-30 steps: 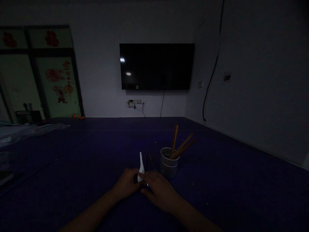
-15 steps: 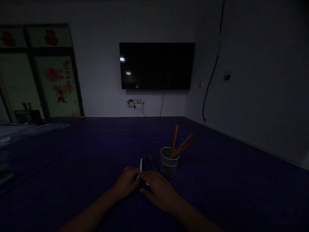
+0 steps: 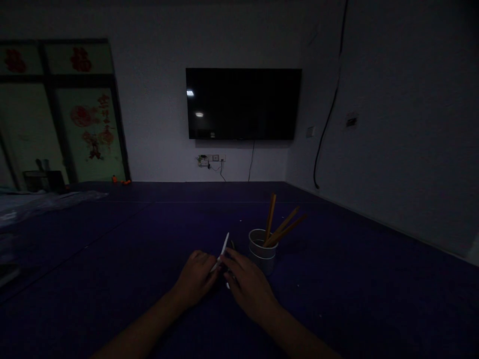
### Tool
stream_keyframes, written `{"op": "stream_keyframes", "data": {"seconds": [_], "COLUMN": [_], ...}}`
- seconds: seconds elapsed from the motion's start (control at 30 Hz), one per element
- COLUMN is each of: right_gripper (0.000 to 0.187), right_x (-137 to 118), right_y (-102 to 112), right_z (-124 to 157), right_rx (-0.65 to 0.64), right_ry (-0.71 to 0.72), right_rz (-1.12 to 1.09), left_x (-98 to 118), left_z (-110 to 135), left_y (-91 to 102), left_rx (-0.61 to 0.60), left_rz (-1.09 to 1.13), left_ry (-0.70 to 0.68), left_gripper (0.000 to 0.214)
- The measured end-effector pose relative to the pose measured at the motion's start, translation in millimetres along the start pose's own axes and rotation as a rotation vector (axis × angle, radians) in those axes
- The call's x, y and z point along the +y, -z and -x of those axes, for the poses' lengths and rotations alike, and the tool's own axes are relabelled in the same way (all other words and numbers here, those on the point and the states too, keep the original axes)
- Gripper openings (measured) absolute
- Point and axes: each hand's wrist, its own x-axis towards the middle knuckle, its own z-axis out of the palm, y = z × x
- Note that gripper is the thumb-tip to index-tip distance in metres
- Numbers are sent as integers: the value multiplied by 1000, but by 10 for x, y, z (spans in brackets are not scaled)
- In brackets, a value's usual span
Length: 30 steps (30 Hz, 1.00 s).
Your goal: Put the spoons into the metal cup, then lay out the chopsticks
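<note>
A slim white stick-like piece (image 3: 226,243), perhaps a utensil handle, slants up and to the right between my hands. My left hand (image 3: 197,277) is closed around its lower part. From the other side, my right hand (image 3: 249,285) rests its fingertips against it, fingers stretched and thumb apart. A dark slender handle (image 3: 232,244) shows just behind my right fingers; the rest of it is hidden. Below the fingertips glints a small shiny bit (image 3: 228,285) that I cannot make out. Beside my right hand stands a grey metal cup (image 3: 262,253) with several wooden sticks (image 3: 279,230) leaning in it.
The dark blue table surface (image 3: 179,219) reaches to the far wall. Crumpled clear plastic (image 3: 56,202) lies at the left. Small orange things (image 3: 121,180) sit at the far left edge. A television (image 3: 243,103) hangs on the wall; a black cable (image 3: 327,124) runs down at the right.
The white piece has moved up and right and now tilts right. My right fingers have shifted and bent a little around it. One dark handle is now covered from view.
</note>
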Motion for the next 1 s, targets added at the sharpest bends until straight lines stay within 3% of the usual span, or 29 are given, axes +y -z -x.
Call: {"op": "stream_keyframes", "data": {"seconds": [0.1, 0.27, 0.53, 0.77, 0.87, 1.0], "right_gripper": [41, 35, 28, 29, 30, 31], "right_x": [55, 133, 119, 146, 163, 171], "right_y": [-12, -24, 31, 63, 59, 51], "right_z": [-29, -48, -48, -54, -49, -34], "right_rx": [119, 209, 297, 167, 100, 105], "right_ry": [-35, -22, 16, 54, 88, 152], "right_rz": [78, 168, 197, 179, 192, 194], "left_x": [0, -13, -44, 71, 58, -25], "left_z": [0, -8, 31, 19, -20, -46], "left_y": [30, 55, 60, 88, 54, -34], "left_rx": [88, 185, 300, 194, 194, 213], "left_rz": [-69, -89, 27, 634, 867, 1058], "left_ry": [-92, -150, -3, 467, 613, 758], "left_gripper": [24, 27, 27, 39, 46, 51]}}
